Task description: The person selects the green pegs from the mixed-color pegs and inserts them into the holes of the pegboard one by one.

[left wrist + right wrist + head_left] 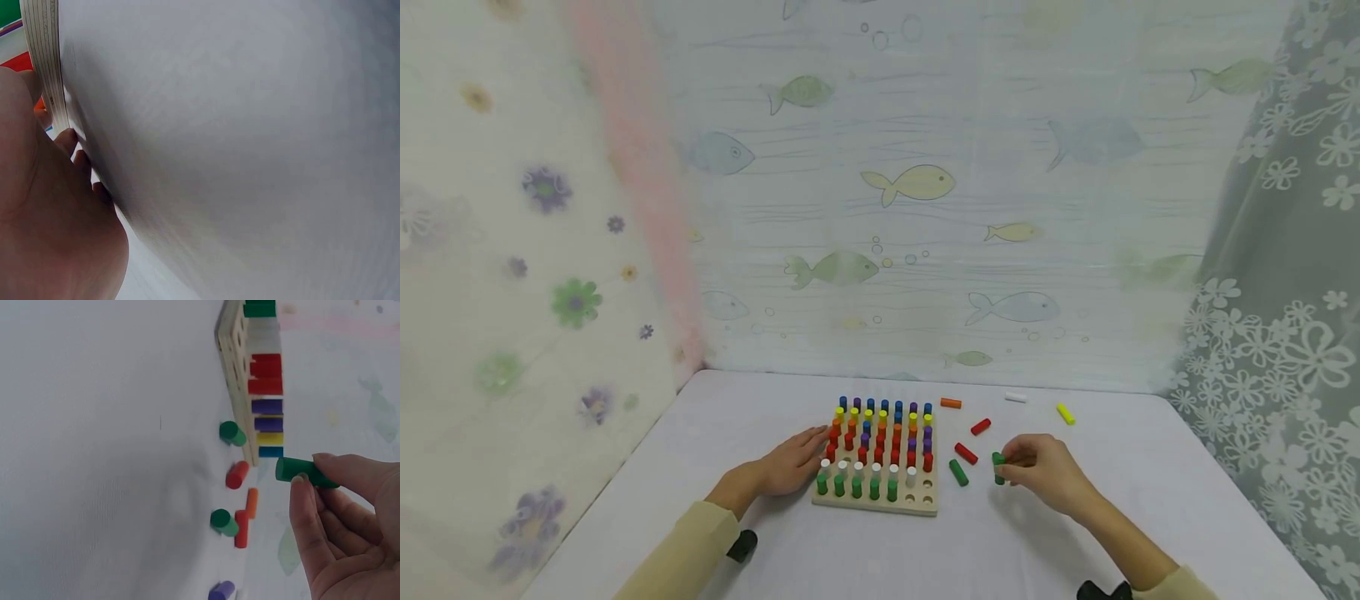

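Observation:
A wooden pegboard [880, 507] stands on the table, filled with rows of blue, yellow, orange, red, white and green pegs. A few holes show at its front right corner. My left hand [790, 462] lies at the board's left side, its fingers touching the edge; in the left wrist view the fingertips reach the board's layered side [45, 56]. To the right of the board, my right hand [1047, 471] pinches a green peg [294, 470] between thumb and fingers, raised above the table. Loose near it are a green peg [958, 472] and a red peg [966, 453].
Farther back lie another red peg [981, 427], an orange peg [951, 403], a white peg [1016, 397] and a yellow peg [1066, 413]. The right wrist view also shows a purple peg [222, 590]. Printed curtains [925, 250] surround the white-covered table [850, 558].

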`<state>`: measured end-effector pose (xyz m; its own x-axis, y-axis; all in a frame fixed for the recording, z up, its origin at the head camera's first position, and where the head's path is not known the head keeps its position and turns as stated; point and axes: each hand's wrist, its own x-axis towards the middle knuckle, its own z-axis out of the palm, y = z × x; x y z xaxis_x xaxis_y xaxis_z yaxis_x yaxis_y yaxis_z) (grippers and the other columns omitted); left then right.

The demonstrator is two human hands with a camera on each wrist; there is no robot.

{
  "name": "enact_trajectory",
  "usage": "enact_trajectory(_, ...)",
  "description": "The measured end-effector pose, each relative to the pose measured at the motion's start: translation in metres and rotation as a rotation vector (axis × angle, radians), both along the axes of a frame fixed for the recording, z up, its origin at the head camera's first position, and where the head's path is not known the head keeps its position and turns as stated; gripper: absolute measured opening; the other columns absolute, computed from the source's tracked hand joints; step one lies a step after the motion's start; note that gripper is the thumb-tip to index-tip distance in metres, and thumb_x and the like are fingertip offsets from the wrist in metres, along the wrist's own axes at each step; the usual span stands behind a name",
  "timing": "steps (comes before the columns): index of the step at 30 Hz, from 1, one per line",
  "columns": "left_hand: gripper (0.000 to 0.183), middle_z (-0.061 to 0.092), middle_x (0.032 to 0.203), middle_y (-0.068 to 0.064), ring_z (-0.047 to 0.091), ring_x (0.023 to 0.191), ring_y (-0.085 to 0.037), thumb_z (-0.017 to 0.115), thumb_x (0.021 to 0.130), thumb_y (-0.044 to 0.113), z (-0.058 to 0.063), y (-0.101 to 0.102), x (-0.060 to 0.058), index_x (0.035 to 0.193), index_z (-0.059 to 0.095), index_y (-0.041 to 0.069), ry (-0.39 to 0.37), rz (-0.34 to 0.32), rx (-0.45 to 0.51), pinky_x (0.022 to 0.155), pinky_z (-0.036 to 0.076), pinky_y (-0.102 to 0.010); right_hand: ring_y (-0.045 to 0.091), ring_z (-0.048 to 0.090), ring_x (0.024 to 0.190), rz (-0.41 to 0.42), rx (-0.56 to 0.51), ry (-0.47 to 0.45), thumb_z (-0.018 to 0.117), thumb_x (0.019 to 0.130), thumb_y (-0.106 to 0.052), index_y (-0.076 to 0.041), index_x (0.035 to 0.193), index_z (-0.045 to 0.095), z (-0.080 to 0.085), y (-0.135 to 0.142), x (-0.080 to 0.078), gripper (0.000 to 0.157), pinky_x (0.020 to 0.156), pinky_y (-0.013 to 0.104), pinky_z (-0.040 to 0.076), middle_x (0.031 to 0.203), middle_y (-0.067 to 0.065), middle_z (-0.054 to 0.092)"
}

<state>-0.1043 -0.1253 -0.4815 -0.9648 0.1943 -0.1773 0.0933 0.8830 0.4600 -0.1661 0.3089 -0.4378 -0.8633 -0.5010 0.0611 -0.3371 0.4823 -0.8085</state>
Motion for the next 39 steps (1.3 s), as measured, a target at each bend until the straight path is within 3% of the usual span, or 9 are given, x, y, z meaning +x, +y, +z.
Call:
enact_trajectory(16, 0.061, 0.024, 0.167, -0.019, 0.021, 0.153, -0.044, 0.04, 0.11, 0.033, -0.002, -0.009, -0.008, 0.163, 0.025, 0.008, 0.0, -0.047, 0.014, 0.121, 0.021, -0.062, 0.016, 0.068, 0.081, 0.036, -0.002, 0.03, 0.079, 0.089, -0.012, -0.006, 0.096, 0.071, -0.008, -0.033, 0.009, 0.012, 0.071, 0.023, 0.058, 0.088, 0.0, 0.071)
enact_trajectory(21, 0.061, 0.024, 0.168, -0.016, 0.02, 0.154, -0.041, 0.039, 0.11, 0.034, -0.005, -0.013, -0.018, 0.164, 0.024, 0.011, 0.002, -0.05, 0.016, 0.123, 0.02, -0.061, 0.015, 0.068, 0.08, 0.054, -0.025, 0.076, 0.079, 0.089, -0.009, -0.005, 0.095, 0.071, -0.007, -0.046, 0.009, 0.01, 0.072, 0.022, 0.058, 0.088, 0.0, 0.072)
enact_trajectory(27, 0.06, 0.024, 0.169, -0.011, 0.02, 0.155, -0.035, 0.041, 0.108, 0.029, -0.017, -0.019, -0.029, 0.164, 0.025, 0.014, 0.014, -0.032, 0.012, 0.124, 0.022, -0.056, 0.014, 0.069, 0.082, 0.073, -0.048, 0.085, 0.078, 0.09, -0.01, -0.004, 0.098, 0.07, -0.006, -0.061, 0.012, 0.014, 0.073, 0.021, 0.058, 0.09, -0.001, 0.072)
enact_trajectory(39, 0.06, 0.023, 0.169, -0.008, 0.02, 0.156, -0.033, 0.042, 0.108, 0.029, -0.022, -0.022, -0.034, 0.164, 0.024, 0.015, 0.013, -0.031, 0.013, 0.124, 0.021, -0.055, 0.012, 0.069, 0.082, 0.137, -0.052, 0.097, 0.075, 0.093, -0.011, -0.006, 0.099, 0.07, -0.014, -0.082, 0.016, 0.01, 0.075, 0.02, 0.058, 0.092, -0.002, 0.072)
